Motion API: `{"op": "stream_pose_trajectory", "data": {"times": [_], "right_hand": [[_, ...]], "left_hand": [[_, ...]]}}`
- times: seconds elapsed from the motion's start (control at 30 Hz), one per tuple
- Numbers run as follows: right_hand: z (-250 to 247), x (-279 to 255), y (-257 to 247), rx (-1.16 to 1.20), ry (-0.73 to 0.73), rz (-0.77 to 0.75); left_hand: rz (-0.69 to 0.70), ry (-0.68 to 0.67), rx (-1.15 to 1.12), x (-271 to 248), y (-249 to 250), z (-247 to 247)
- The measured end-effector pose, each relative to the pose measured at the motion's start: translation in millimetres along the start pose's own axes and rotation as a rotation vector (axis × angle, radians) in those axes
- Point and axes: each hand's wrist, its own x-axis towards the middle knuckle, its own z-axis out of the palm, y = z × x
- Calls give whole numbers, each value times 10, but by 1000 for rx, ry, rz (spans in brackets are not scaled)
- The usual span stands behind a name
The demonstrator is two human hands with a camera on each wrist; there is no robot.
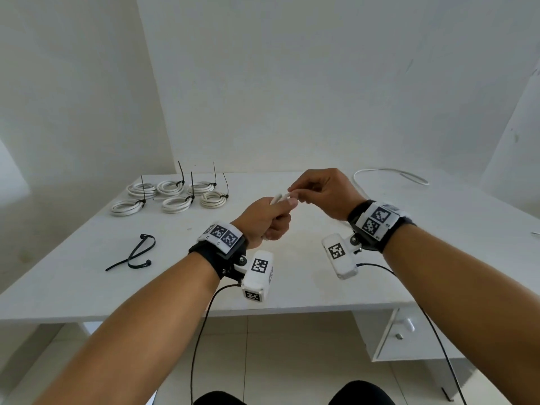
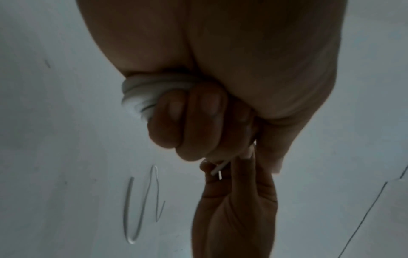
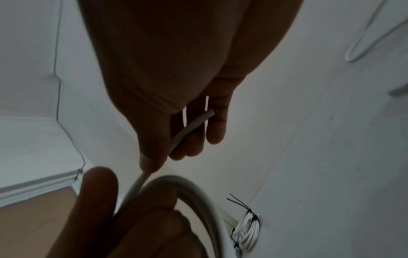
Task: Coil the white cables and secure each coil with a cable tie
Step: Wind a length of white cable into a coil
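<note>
We are holding a thin white round cable (image 1: 280, 197) above the middle of the flat white table (image 1: 292, 287), and it is looking smooth, pale and glossy, with its loops bunching out of the fist in the left wrist view. Our left hand (image 1: 264, 220) is curling its fingers tight around the gathered loops, while our right hand (image 1: 324, 192) is pinching the free end (image 3: 194, 125) between thumb and fingers, the blunt cut tip poking out past them. The two hands are nearly touching. At the far left of the table six finished white cable coils (image 1: 172, 194) are lying in two rows, close together, each one cinched by a black plastic cable tie whose tail is sticking up. Nearer on the left two loose black cable ties (image 1: 136, 254) are lying crossed over each other. At the far right another uncoiled white cable (image 1: 388, 173) is lying in a long open loop.
</note>
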Motion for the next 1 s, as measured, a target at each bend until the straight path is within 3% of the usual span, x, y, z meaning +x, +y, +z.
{"op": "stream_pose_trajectory", "data": {"times": [0.23,0.43,0.6,0.77,0.9,1.0], "right_hand": [[412,-156,82,198,247,66],[590,-230,5,518,158,114],[553,-227,-47,473,101,152],[468,-214,-4,151,190,88],[441,-216,-76,-2,257,16],[418,-202,-119,-98,260,-125]], "left_hand": [[122,18,-233,5,67,28],[127,11,-340,2,58,12],[104,-53,-405,3,81,31],[106,-41,-226,-1,145,6],[31,98,83,-38,275,-67],[-2,247,323,-80,284,-167]]}}
